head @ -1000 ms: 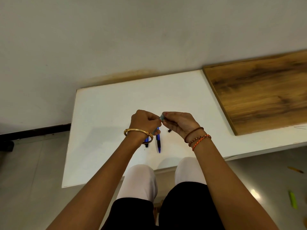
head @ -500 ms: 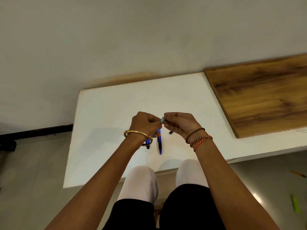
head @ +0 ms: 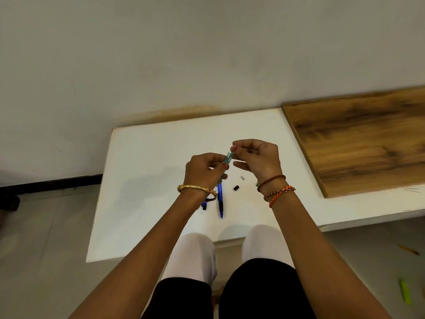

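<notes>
Above the white rectangular surface [head: 149, 180], between its back and front edges, the left hand [head: 203, 172] and right hand [head: 258, 161] both pinch with curled fingers a thin translucent teal plastic pen barrel [head: 228, 158], probably light, stiff and slippery, best held at its ends.

Single head cam, looks fwd & steeply down at white table [head: 147, 180], wall behind, close over both forearms.

Translucent teal pen barrel [head: 228, 158], blue pen [head: 220, 202] with black grip, small black piece [head: 236, 187] and pale grey piece [head: 242, 178] on plain white table [head: 149, 180], dark-streaked brown wood-grain board [head: 358, 143], gold bangle [head: 195, 187], orange-and-brown braided threads [head: 281, 192], lime-green object [head: 406, 294] on grey floor [head: 46, 249].
</notes>
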